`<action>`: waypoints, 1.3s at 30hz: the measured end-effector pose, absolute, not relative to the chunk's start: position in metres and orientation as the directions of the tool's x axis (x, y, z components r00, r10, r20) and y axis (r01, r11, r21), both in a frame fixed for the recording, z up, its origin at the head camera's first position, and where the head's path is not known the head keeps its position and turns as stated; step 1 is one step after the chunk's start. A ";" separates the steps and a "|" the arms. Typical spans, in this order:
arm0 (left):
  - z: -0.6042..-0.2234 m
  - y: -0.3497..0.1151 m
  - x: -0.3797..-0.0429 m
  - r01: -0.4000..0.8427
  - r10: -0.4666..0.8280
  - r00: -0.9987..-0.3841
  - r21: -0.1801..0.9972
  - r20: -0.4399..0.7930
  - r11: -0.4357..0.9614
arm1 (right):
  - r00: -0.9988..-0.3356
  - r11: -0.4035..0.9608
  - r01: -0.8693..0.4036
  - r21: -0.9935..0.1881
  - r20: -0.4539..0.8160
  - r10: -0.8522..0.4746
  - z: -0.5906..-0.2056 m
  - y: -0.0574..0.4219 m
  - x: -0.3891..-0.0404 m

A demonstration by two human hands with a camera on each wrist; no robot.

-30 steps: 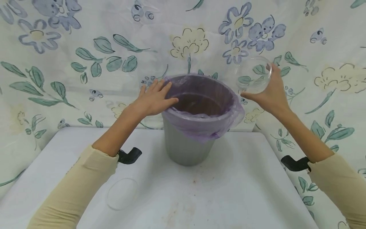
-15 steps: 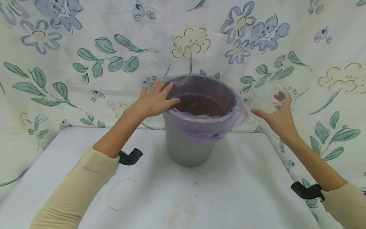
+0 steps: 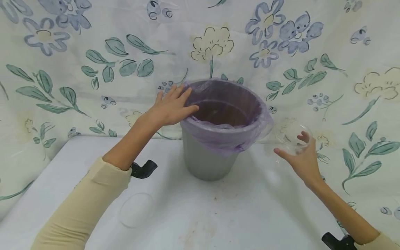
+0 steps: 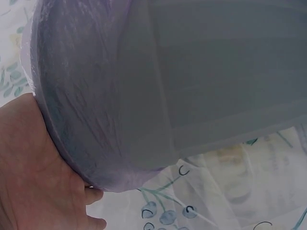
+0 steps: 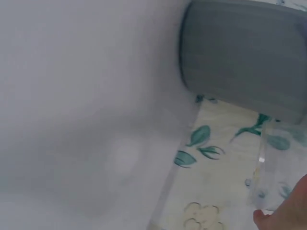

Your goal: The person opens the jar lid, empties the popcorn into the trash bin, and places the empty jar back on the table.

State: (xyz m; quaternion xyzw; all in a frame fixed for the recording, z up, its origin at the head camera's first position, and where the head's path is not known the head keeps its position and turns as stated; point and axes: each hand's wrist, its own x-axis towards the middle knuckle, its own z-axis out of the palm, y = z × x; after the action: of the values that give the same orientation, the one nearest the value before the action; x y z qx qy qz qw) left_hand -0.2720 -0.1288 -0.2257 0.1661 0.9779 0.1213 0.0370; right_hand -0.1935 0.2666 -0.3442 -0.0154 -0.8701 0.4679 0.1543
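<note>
A grey bin (image 3: 206, 161) stands on the table, lined with a thin purple plastic bag (image 3: 218, 140) folded over its rim. My left hand (image 3: 171, 110) rests on the bin's left rim, fingers spread and straight; its palm lies against the bagged edge in the left wrist view. To the right of the bin, my right hand (image 3: 302, 162) grips a clear round plastic container (image 3: 285, 132) between thumb and fingers. In the right wrist view the see-through container (image 5: 273, 165) shows beside the bin, its outer part cut off by the frame.
A faint clear round lid-like disc (image 3: 120, 211) lies flat on the white table (image 3: 256, 215), front left. Small brown specks and smears mark the tabletop before the bin. A flowered cloth (image 3: 175, 31) hangs behind and along the sides.
My right hand has come down and slightly right with the clear container, from above rim height to below it, near the table's back right edge. My left hand stays on the rim.
</note>
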 end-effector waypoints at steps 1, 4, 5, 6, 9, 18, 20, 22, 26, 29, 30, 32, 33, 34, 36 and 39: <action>-0.226 -0.129 -0.272 0.315 0.334 -0.942 0.249 -0.034 0.916 | -0.955 0.565 -0.108 -0.818 0.242 0.169 -0.350 0.267 -0.190; -0.226 -0.128 -0.272 0.316 0.335 -0.942 0.250 -0.036 0.915 | -0.967 0.578 -0.073 -0.813 0.200 0.159 -0.365 0.270 -0.180; -0.226 -0.128 -0.272 0.316 0.335 -0.942 0.250 -0.037 0.915 | -0.970 0.583 -0.062 -0.810 0.186 0.154 -0.371 0.271 -0.177; -0.226 -0.128 -0.272 0.316 0.335 -0.942 0.250 -0.037 0.915 | -0.974 0.581 -0.048 -0.812 0.167 0.154 -0.375 0.271 -0.173; -0.225 -0.128 -0.272 0.320 0.339 -0.940 0.246 -0.038 0.915 | -0.981 0.573 0.001 -0.820 0.109 0.158 -0.389 0.274 -0.165; -0.226 -0.128 -0.274 0.329 0.349 -0.936 0.238 -0.043 0.914 | -0.985 0.518 0.123 -0.847 -0.041 0.167 -0.424 0.282 -0.139; -0.226 -0.128 -0.274 0.328 0.348 -0.937 0.242 -0.043 0.913 | -0.984 0.509 0.142 -0.849 -0.064 0.169 -0.429 0.283 -0.134; -0.226 -0.127 -0.274 0.328 0.348 -0.936 0.246 -0.042 0.912 | -0.982 0.505 0.162 -0.848 -0.086 0.170 -0.434 0.284 -0.129; -0.226 -0.128 -0.272 0.330 0.350 -0.936 0.249 -0.040 0.911 | -0.976 0.496 0.202 -0.845 -0.129 0.178 -0.441 0.285 -0.124; -0.226 -0.129 -0.272 0.334 0.355 -0.934 0.259 -0.038 0.906 | -0.972 0.486 0.222 -0.845 -0.148 0.185 -0.447 0.286 -0.121; -0.226 -0.130 -0.272 0.335 0.357 -0.933 0.266 -0.038 0.904 | -0.972 0.481 0.221 -0.849 -0.150 0.182 -0.448 0.286 -0.121; -0.225 -0.131 -0.272 0.338 0.362 -0.932 0.281 -0.035 0.898 | -0.973 0.471 0.219 -0.854 -0.152 0.175 -0.451 0.287 -0.119; -0.225 -0.132 -0.272 0.339 0.363 -0.931 0.291 -0.032 0.895 | -0.974 0.462 0.214 -0.860 -0.150 0.171 -0.452 0.287 -0.118; -0.226 -0.133 -0.271 0.339 0.364 -0.931 0.302 -0.027 0.891 | -0.975 0.455 0.210 -0.865 -0.149 0.166 -0.454 0.287 -0.118; -0.227 -0.134 -0.271 0.337 0.360 -0.933 0.324 -0.011 0.884 | -0.977 0.442 0.202 -0.874 -0.148 0.154 -0.455 0.288 -0.117; -0.230 -0.135 -0.270 0.340 0.347 -0.937 0.343 0.042 0.876 | -0.980 0.429 0.189 -0.883 -0.144 0.136 -0.458 0.290 -0.115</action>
State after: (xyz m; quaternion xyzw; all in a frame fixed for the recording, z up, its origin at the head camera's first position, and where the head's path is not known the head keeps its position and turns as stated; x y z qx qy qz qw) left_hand -0.2700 -0.1353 -0.2297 0.1774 0.9683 0.1754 0.0102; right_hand -0.1150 0.2898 -0.4582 -0.0962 -0.8449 0.5256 -0.0253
